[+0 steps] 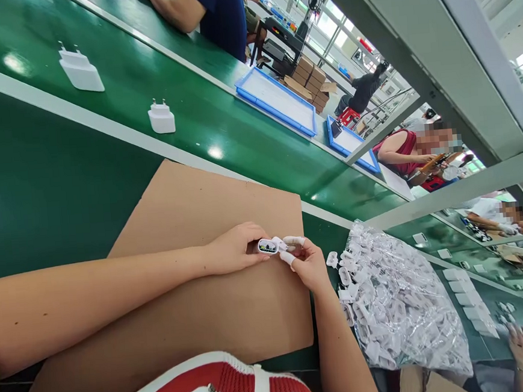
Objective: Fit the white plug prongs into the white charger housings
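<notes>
Over the brown cardboard sheet (218, 223), my left hand (234, 251) pinches a white charger housing (263, 250) between thumb and fingers. Its open end faces me and shows a dark circuit board inside. My right hand (311, 263), with white finger cots on thumb and forefinger, grips a small white plastic piece (280, 243) right at the housing's edge. Whether the two parts touch is hard to tell. To the right of my right hand, a clear plastic bag (396, 294) is full of small white plastic parts, and a loose white part (332, 259) lies beside it.
Two white plug chargers, a larger one (82, 70) and a smaller one (162, 117), stand on the green conveyor belt (220, 133). Blue-rimmed trays (276, 101) line its far side. A metal frame post (459, 180) slants across the right. Co-workers sit across and to the right.
</notes>
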`<state>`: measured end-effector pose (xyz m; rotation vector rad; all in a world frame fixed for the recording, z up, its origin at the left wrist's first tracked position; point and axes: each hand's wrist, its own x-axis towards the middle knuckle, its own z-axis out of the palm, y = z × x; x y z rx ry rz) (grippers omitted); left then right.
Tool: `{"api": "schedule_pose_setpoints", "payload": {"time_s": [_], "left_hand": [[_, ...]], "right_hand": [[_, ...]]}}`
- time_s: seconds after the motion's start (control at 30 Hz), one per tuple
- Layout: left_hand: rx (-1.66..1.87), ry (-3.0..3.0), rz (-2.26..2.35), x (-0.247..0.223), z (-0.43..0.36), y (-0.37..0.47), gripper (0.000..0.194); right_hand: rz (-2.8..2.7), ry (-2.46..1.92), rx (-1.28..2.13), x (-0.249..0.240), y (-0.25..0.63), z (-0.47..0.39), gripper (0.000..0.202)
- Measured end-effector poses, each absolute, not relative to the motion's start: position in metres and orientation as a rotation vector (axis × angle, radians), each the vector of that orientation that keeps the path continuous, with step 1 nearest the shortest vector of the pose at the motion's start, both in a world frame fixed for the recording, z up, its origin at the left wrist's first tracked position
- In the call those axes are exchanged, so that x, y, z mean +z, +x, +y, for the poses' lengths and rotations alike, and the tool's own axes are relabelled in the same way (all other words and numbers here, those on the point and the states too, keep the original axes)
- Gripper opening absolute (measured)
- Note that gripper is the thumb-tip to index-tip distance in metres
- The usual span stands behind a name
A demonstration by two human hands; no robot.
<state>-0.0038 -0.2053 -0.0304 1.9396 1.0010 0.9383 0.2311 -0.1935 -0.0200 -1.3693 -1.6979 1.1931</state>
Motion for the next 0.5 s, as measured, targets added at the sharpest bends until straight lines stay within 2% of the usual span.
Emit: {"api": "schedule_pose_setpoints", "payload": {"time_s": [0.17,0.27,0.5], "left_hand": [[0.942,1.926,0.993,-0.029,-0.205,-0.006,0.026],[0.922,1.929,1.006,-0.028,-0.205,-0.006,0.028],[0.923,1.951,1.014,-0.028,-0.205,-0.006,0.024]], "right_hand": [[-1.645,-1.346,0.863,-0.017,0.217,-0.196,0.017],[-1.540,-1.292,0.807,-0.009,0.208,-0.203,0.016],[-1.961,-1.131,0.598,-0.001,0.195,-0.217,0.018]]}}
